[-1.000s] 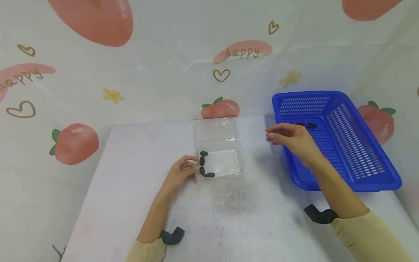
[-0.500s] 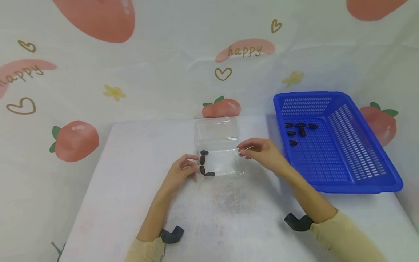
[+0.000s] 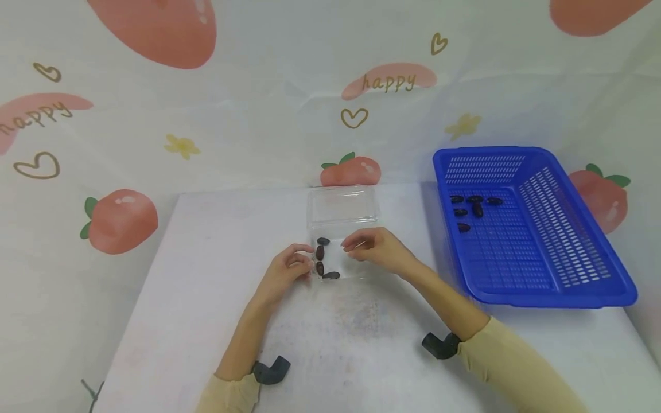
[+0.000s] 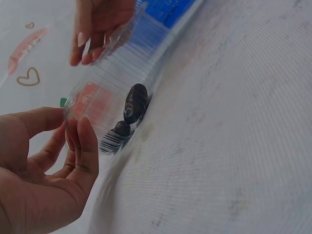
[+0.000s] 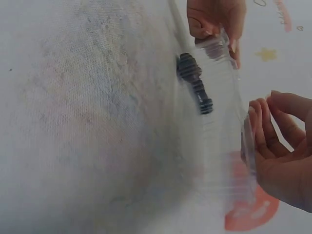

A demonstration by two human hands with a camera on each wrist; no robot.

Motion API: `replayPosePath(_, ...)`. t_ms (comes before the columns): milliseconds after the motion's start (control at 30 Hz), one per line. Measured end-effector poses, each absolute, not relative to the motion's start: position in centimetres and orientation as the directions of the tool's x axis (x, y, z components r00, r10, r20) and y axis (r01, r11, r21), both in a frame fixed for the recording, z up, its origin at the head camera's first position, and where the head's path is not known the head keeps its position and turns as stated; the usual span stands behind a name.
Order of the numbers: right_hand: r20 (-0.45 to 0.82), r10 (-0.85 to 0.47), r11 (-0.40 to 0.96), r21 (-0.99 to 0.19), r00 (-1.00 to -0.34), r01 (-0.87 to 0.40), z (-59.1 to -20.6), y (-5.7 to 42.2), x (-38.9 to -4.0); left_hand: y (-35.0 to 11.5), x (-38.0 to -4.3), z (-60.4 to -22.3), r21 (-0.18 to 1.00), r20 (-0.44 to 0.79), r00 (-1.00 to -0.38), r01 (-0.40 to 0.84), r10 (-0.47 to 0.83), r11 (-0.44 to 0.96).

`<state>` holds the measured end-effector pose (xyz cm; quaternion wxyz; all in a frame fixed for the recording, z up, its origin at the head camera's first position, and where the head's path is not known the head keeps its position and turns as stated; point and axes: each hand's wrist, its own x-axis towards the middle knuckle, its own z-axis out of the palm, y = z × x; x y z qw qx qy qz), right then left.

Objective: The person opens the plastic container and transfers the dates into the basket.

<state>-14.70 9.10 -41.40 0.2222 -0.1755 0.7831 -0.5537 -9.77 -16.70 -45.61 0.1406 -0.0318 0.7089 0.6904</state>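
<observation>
A clear plastic clamshell box (image 3: 352, 274) stands on the table with its lid (image 3: 343, 205) folded back. Several dark brown, glossy oval pieces, rather like dates, lie inside along its left and front walls; one dark piece (image 4: 135, 103) shows through the side in the left wrist view. My left hand (image 3: 283, 274) pinches the box's left rim between thumb and fingers (image 4: 87, 146). Over the right part of the box hovers my right hand (image 3: 379, 250). Its fingers (image 5: 265, 127) are loosely bent towards the thumb, and nothing shows between them.
A blue slotted plastic basket (image 3: 542, 295) stands on the right of the table. Several similar dark oval pieces (image 3: 477, 210) lie in its back left part. A white cloth with printed fruit (image 3: 121, 221) hangs behind the white table (image 3: 232, 241).
My right hand has moved left from beside the blue basket to above the clear box, uncovering more dark pieces in the basket. The left hand stays at the box's rim.
</observation>
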Motion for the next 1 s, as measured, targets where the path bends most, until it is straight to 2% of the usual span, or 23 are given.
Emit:
replayPosePath(267, -0.165, -0.574, 0.351, -0.934, -0.802, -0.059, -43.2, 7.1, -15.3, -16.6, -9.7, -45.4, 0.968, -0.249, -0.959, -0.244, 0.134, 0.058)
replayPosePath(733, -0.321, -0.589, 0.497, -0.868, -0.741, -0.019, -43.9, 5.2, -15.3, -16.5, -9.7, -45.4, 0.967, -0.253, -0.957, -0.247, 0.146, 0.054)
replayPosePath(1000, -0.330, -0.570, 0.598, -0.795, -0.752, -0.104, -44.4, 4.5, -15.2, -16.7, -9.7, -45.4, 0.969, -0.246, -0.957, -0.239, 0.155, 0.062)
